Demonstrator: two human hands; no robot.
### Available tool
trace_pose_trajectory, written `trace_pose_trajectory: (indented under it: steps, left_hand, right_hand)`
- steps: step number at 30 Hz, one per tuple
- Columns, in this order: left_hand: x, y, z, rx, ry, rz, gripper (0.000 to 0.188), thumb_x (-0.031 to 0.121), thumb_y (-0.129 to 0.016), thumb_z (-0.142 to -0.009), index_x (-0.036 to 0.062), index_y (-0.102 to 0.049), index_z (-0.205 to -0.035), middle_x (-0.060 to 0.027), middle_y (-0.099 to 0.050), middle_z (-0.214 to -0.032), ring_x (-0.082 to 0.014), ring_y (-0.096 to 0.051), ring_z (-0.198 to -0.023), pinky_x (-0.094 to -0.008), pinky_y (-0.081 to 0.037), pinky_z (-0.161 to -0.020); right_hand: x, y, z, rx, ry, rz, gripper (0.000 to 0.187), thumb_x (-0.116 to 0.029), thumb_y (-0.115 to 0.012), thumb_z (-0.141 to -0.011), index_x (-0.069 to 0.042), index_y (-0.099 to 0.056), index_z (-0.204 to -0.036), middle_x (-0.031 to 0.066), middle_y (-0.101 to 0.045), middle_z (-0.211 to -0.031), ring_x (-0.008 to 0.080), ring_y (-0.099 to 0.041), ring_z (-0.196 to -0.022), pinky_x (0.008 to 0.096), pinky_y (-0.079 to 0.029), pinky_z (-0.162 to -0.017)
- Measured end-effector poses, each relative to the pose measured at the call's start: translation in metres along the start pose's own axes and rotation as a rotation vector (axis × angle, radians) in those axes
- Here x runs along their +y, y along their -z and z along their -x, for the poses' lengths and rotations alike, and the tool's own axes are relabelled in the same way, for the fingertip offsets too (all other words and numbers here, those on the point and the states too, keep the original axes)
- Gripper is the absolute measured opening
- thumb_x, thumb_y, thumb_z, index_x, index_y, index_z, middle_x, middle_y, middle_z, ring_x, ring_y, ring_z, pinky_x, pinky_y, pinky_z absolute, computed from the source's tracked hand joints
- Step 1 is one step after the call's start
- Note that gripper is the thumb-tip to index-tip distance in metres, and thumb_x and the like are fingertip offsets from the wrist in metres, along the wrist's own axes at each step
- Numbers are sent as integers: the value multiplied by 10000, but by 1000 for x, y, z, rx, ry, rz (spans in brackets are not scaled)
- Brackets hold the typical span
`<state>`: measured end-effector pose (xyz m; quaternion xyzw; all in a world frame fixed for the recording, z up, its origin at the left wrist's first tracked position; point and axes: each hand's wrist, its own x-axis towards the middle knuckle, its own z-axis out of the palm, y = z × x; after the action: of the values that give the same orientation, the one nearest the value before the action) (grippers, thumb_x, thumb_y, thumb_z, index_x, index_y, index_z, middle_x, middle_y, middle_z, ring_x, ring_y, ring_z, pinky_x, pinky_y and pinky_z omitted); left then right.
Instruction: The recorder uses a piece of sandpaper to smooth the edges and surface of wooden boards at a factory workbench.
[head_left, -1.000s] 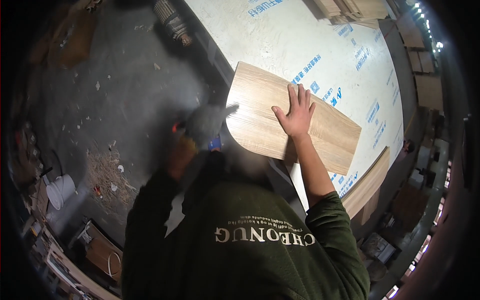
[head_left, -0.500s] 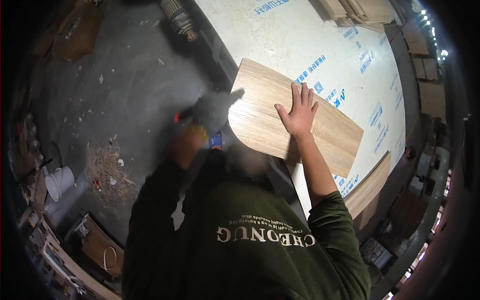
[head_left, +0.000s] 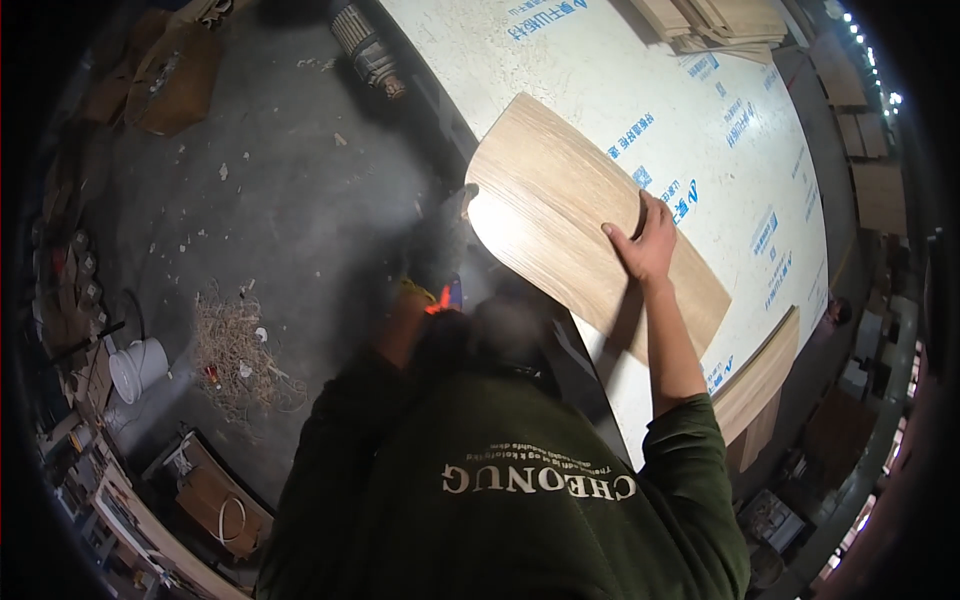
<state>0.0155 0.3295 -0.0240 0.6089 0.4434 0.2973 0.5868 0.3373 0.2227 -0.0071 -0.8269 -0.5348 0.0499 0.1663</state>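
A light wood-grain board [head_left: 560, 200] with one rounded end lies at the table's left edge, that end jutting over it. My right hand [head_left: 652, 240] grips the board by its far long edge, the thumb on the top face and the fingers at the rim. Low at the board's rounded end, my left hand [head_left: 405, 312] is closed around a dark hand tool [head_left: 455, 225]. Blur and shadow hide the tool's kind; its tip is close to the board's curved edge. Something yellow, orange and blue shows beside that hand.
The white table [head_left: 560, 60] bears blue print and stacked wooden boards [head_left: 705, 25] at the far end. More boards [head_left: 765, 375] lie at its right edge. A ribbed motor [head_left: 362, 45] sits left of the table. On the floor are shavings [head_left: 235, 335] and a white bucket [head_left: 138, 368].
My right hand has gone from lying flat on the board to gripping its far edge. The board has shifted and turned slightly. My left hand has come down and nearer the table with the tool.
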Motion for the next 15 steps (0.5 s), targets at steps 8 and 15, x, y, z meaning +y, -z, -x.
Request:
trace_pose_trajectory:
  steps: [8,15]
  left_hand:
    - [-4,44,-81,-100,-498,-566,337,141,-467,-937,85,-604,-1240,-142,-665,-1128,-311,-643,-1003,-374,-520,-855]
    - [-60,22,-4,-161,-508,-837,335,147,-482,-904,70,-642,-1188,-119,-656,-831,-265,-630,-743,-358,-526,-738]
  right_hand:
    - [-12,-12,28,94,12,76,864,-553,-733,-680,-56,-476,-1337,258,-425,-1362,394,-377,-1296,504,-262,-1082]
    - [-21,-11,27,110,-67,111,852,-546,-748,-668,-107,-483,-1348,208,-430,-1379,350,-367,-1320,545,-245,-1080]
